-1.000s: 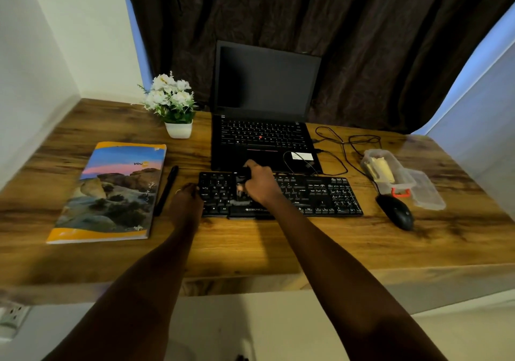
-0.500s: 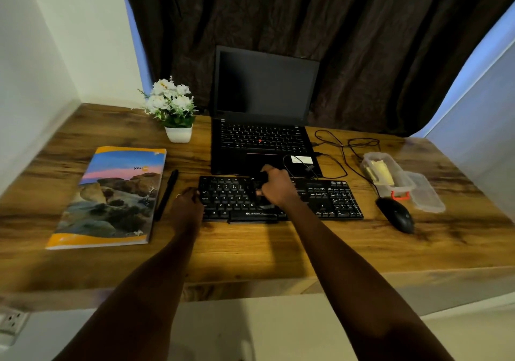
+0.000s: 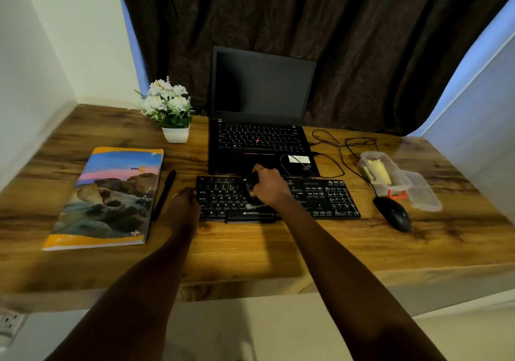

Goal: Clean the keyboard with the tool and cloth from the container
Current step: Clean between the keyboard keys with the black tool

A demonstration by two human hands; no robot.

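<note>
The wooden table (image 3: 250, 249) ran across our whole view, with a dark brown curtain (image 3: 306, 26) hanging behind it. An open black laptop (image 3: 262, 87) stood at the back, its screen dark. To the left lay a glossy landscape-cover book (image 3: 111, 193), flat and closed.

Just in front of the laptop sat the black Zebronics keyboard (image 3: 320, 196), lying flat and parallel to the table's front edge. Our left hand (image 3: 184, 201) was at its left end, fingers curled against the edge and holding it. Our right hand (image 3: 269, 185) was over the keys left of centre, closed around a small dark tool (image 3: 252, 178) – too blurred for us to name it more exactly.

White flowers in a white pot (image 3: 168, 104) stood left of the laptop. At the right was the clear plastic container (image 3: 362, 160), open, with a yellowish cloth (image 3: 377, 172) inside and its lid (image 3: 423, 193) lying just beside it. A black mouse (image 3: 394, 213) rested near the container's front end, its thin cable (image 3: 340, 146) looping back toward the laptop. A black pen (image 3: 164, 193) lay between the book and the keyboard.
</note>
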